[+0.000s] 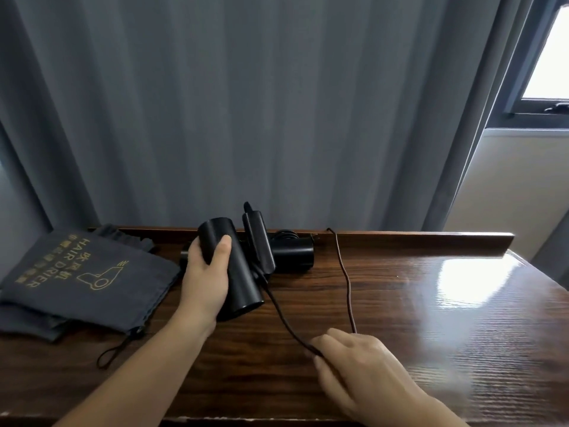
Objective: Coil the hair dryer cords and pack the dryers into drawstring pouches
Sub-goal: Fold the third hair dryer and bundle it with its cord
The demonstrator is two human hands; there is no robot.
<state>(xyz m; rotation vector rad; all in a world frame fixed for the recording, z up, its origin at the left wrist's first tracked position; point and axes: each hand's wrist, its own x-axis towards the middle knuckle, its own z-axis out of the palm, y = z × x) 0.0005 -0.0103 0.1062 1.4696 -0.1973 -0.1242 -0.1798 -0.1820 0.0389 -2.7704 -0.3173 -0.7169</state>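
My left hand [207,278] grips the barrel of a black hair dryer [237,272], lifted a little off the wooden table [400,318] with its folded handle pointing up. Its dark cord [284,318] runs down and right into my right hand [360,368], which pinches it near the table's front. From that hand the cord goes back up to the table's rear edge. A second black dryer [292,252] lies behind the first. Grey drawstring pouches [89,278] printed "HAIR DRIER" lie stacked at the left.
A raised wooden lip [415,240] runs along the table's back edge. Grey curtains [246,103] hang behind it, and a window [551,57] shows at the upper right. A pouch drawstring loop [114,352] lies on the table near my left forearm.
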